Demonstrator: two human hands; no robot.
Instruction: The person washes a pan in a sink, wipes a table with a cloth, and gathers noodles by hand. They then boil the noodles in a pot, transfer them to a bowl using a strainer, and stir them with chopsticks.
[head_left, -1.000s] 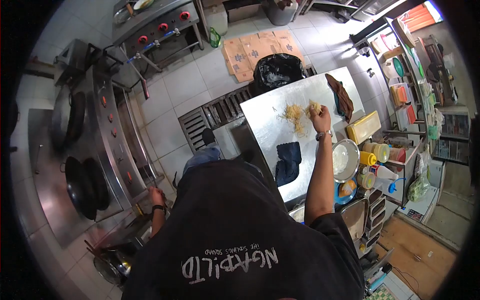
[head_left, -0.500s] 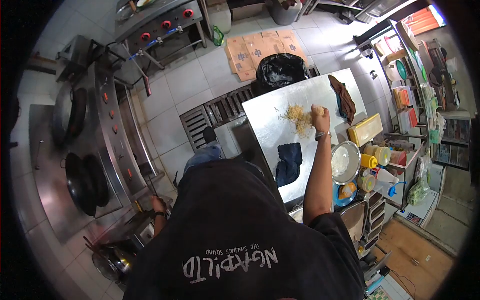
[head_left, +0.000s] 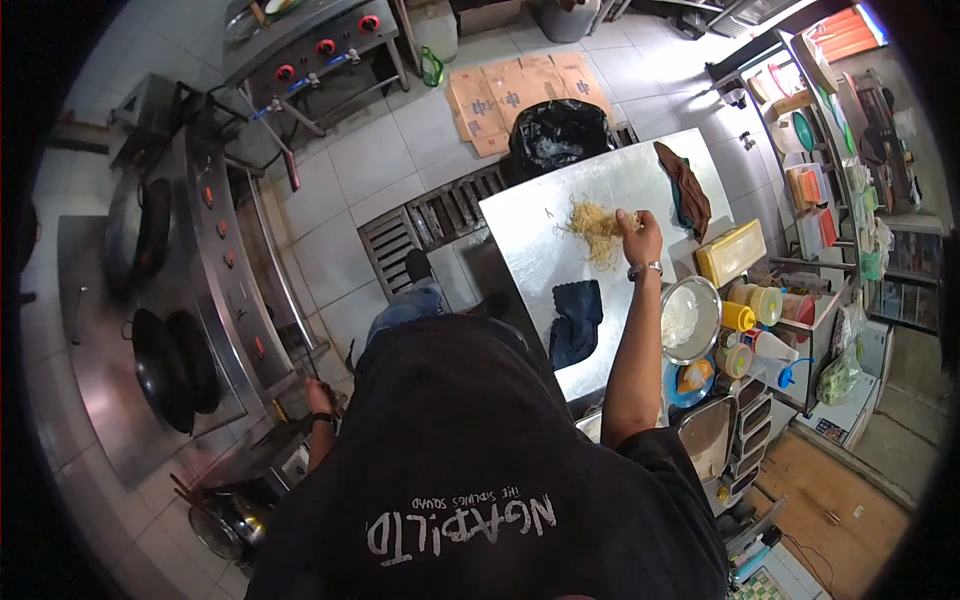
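Left hand [head_left: 318, 395]: well left of steel table [head_left: 530, 230]; finger state unclear. Dark cloth [head_left: 575, 323]: crumpled, table's near part. Yellow strands [head_left: 594, 230]: thin, tangled heap, on table. Right hand [head_left: 640, 237]: over table, fingers curled together at heap's edge. Metal bowl [head_left: 690, 320]: round, table's right side.

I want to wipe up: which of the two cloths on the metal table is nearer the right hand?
The brown cloth, by the long yellow box. The dark blue cloth lies farther from the right hand, closer to the body.
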